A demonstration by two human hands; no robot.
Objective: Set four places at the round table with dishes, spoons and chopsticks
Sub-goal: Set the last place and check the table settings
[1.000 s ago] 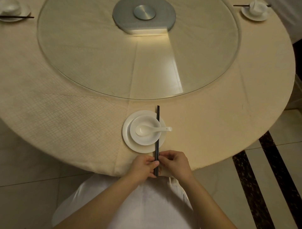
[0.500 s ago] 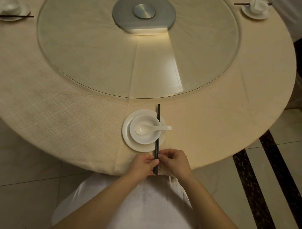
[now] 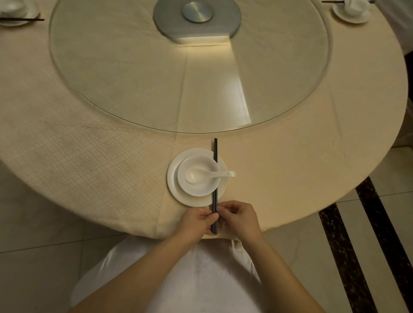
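My left hand [image 3: 197,220] and right hand [image 3: 239,217] pinch the near end of two slim black chopsticks [image 3: 215,169]. They lie straight across the round white plate's [image 3: 173,181] right rim, near the table's [image 3: 290,169] front edge.

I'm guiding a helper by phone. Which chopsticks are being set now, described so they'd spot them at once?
On the round table, find the white plate with bowl nearest the person, before the glass turntable. The dark chopsticks lie straight across that plate's right side. Unlike the far-left pair and far-right pair, the left hand and right hand pinch their near end.
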